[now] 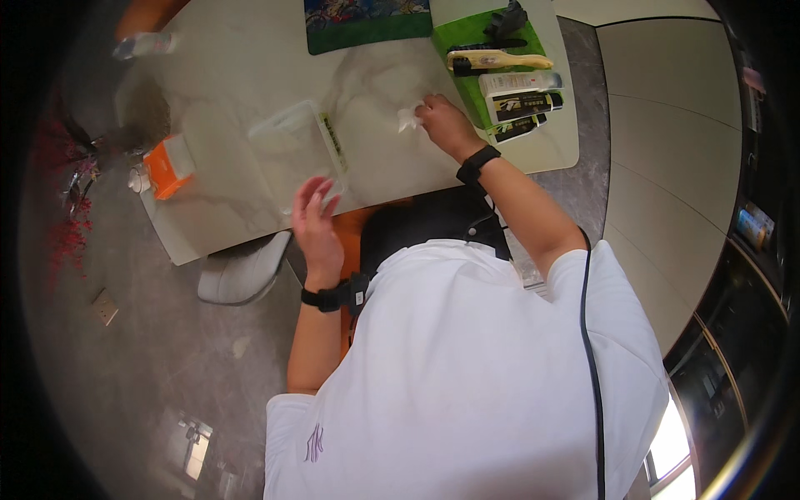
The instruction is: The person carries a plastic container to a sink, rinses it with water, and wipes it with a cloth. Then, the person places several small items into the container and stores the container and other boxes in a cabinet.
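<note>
Between the fingers of my right hand (442, 124) is a crumpled white tissue (409, 118), held low over the marble-patterned table (381, 159). My left hand (317, 219) hangs by the table's front edge, fingers apart and holding nothing. Close beyond it lies a clear plastic box or tray (290, 147), with a green printed strip (333, 140) along its right side. Right of my right hand, a green mat (459, 44) carries a wooden-handled brush (500, 60), a white bottle or tube (515, 83), a black-labelled tube (525, 105) and another black tube (515, 129).
A dark crumpled cloth (507, 20) tops the green mat. A picture-printed mat (369, 25) lies at the far edge. Leftward are an orange tissue box (169, 167) and a plastic bottle (145, 45). A grey chair (242, 273) sits below the table edge.
</note>
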`<state>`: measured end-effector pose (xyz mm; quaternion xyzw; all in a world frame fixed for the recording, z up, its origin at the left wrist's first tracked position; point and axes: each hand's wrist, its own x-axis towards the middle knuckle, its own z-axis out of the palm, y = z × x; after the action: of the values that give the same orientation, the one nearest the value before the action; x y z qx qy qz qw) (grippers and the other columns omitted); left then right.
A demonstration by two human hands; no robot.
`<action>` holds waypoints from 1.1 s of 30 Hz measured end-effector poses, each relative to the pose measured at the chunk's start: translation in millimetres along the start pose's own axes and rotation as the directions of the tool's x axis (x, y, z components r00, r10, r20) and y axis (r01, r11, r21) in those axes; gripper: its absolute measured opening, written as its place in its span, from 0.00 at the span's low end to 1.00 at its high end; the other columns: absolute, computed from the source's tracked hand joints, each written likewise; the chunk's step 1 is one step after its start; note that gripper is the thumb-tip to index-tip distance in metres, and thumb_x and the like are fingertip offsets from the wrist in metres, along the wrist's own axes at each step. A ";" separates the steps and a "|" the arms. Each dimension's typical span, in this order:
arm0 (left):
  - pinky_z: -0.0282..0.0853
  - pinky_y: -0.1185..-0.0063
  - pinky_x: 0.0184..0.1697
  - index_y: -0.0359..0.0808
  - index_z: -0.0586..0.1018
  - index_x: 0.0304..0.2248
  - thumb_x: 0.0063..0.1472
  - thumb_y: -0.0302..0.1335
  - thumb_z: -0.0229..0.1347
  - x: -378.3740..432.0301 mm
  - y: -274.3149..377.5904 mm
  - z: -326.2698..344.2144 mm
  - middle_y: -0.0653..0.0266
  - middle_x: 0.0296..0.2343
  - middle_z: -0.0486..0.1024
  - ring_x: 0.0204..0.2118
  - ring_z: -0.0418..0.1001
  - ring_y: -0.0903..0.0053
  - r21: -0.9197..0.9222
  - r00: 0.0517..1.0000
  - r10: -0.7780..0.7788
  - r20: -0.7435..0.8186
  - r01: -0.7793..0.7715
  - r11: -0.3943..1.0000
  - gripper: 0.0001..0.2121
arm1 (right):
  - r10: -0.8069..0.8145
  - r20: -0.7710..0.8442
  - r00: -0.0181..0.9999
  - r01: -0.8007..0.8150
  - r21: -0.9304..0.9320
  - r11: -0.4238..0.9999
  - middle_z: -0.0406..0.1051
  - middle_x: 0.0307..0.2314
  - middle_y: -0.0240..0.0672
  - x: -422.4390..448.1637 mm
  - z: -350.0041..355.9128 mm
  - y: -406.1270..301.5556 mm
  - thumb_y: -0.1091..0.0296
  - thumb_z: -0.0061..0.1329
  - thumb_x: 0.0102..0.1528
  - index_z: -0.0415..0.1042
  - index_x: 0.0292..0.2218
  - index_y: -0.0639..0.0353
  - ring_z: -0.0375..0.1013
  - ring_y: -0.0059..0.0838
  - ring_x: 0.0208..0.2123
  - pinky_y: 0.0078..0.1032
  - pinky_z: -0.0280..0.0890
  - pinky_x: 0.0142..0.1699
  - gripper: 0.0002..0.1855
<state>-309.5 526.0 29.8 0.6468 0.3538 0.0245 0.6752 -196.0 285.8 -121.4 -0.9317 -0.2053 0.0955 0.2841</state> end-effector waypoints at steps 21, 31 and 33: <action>0.63 0.71 0.51 0.32 0.70 0.44 0.62 0.29 0.42 0.6 -32.2 97.7 0.61 0.40 0.71 0.45 0.68 0.72 -0.518 0.799 -0.414 0.437 0.600 0.610 0.13 | -0.177 -0.150 0.973 0.221 0.370 0.902 0.68 0.31 0.37 -41.1 -62.5 -88.6 0.75 0.51 0.43 0.69 0.35 0.57 0.70 0.40 0.34 0.31 0.68 0.36 0.14; 0.66 0.73 0.46 0.31 0.70 0.44 0.61 0.25 0.42 -3.9 -60.9 82.8 0.59 0.43 0.70 0.44 0.70 0.68 -0.070 0.801 -0.498 0.330 0.547 0.834 0.14 | -0.177 -0.098 0.979 0.157 -0.184 0.970 0.67 0.31 0.36 -7.3 -41.8 -33.8 0.75 0.49 0.44 0.68 0.35 0.55 0.69 0.37 0.36 0.31 0.69 0.36 0.12; 0.66 0.75 0.46 0.30 0.70 0.44 0.61 0.25 0.42 -0.6 -67.7 74.7 0.59 0.43 0.70 0.43 0.70 0.69 -0.015 0.796 -0.504 0.334 0.540 0.842 0.14 | -0.185 0.026 0.982 0.185 -0.291 0.939 0.67 0.36 0.39 -7.7 -20.7 -21.3 0.74 0.47 0.47 0.68 0.42 0.52 0.69 0.39 0.40 0.31 0.69 0.37 0.18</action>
<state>-300.6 450.8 -36.7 0.4814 0.4035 -0.2475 0.7377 -203.8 288.3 -91.8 -0.9400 -0.3035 0.0362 0.1513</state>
